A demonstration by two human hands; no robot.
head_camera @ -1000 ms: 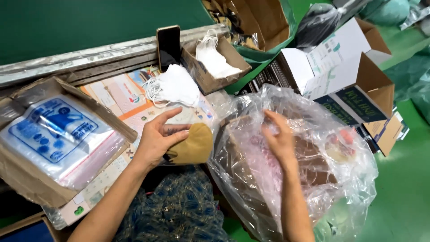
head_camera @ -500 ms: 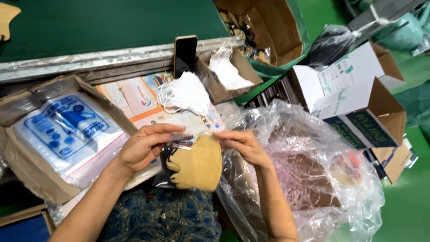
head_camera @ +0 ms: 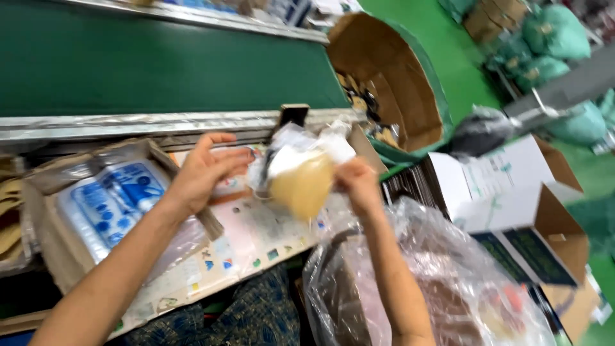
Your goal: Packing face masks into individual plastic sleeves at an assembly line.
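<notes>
Tan piece (head_camera: 302, 186) lifted, half inside clear bag (head_camera: 301, 144); right hand (head_camera: 357, 186) pinching both, left hand (head_camera: 202, 173) fingers spread, touching nothing. Bagging unfinished.

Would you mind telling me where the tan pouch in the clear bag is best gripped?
Probably at its upper right edge, from the right, where the right hand already pinches the tan pouch. It hangs flat and limp, so an edge pinch suits it; the open left hand could steady the left side.
</notes>
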